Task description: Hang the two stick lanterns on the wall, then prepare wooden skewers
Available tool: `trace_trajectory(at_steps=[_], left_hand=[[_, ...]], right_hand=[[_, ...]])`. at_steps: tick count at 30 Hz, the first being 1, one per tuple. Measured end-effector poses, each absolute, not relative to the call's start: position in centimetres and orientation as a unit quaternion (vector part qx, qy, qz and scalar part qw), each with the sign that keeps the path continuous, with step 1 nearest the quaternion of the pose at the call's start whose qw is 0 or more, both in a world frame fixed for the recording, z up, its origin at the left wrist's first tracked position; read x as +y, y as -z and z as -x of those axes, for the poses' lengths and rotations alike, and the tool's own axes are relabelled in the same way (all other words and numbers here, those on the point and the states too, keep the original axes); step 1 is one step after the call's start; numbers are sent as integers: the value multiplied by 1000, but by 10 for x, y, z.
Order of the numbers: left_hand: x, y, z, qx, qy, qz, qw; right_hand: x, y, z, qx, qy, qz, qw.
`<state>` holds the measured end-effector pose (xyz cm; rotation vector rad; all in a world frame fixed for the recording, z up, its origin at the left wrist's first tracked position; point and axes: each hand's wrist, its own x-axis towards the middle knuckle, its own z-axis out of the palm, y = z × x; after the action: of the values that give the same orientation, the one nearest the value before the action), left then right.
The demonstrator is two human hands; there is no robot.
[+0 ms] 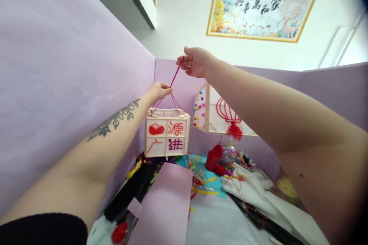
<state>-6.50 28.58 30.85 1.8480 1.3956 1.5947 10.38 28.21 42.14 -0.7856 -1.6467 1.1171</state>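
A box-shaped lantern (167, 136) with pale wooden edges and white panels hangs in front of me. Red and purple characters and shapes mark its four-part front. Thin purple-red strings (176, 75) rise from its top corners and gather at my left hand (161, 91), which pinches them just above the lantern. Higher and to the right, my right hand (197, 62) holds the upper end of the string between thumb side and fingers. Behind my right forearm, a second, larger lantern (212, 109) with colored dots and a red lantern figure is partly hidden.
Lilac panels (57, 65) stand at left and back. On the table lie a lilac board (163, 203), blue paper with yellow strips (211, 183), a red roll (212, 157), a bag of colored pompoms (229, 158), white cloth (258, 191) and a black-handled tool (258, 218).
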Motion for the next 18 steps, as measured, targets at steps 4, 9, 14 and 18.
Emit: trace_trajectory(at_steps=[4, 9, 14, 18], left_hand=[[288, -314, 66, 477, -521, -659, 258], [288, -313, 63, 479, -484, -667, 301], [294, -307, 61, 491, -528, -641, 263], [297, -302, 57, 495, -534, -636, 255]], right_hand=[[281, -422, -111, -664, -463, 326, 488], [284, -420, -111, -669, -469, 335, 469], [289, -421, -110, -679, -463, 333, 462], [291, -420, -112, -689, -454, 339, 452]])
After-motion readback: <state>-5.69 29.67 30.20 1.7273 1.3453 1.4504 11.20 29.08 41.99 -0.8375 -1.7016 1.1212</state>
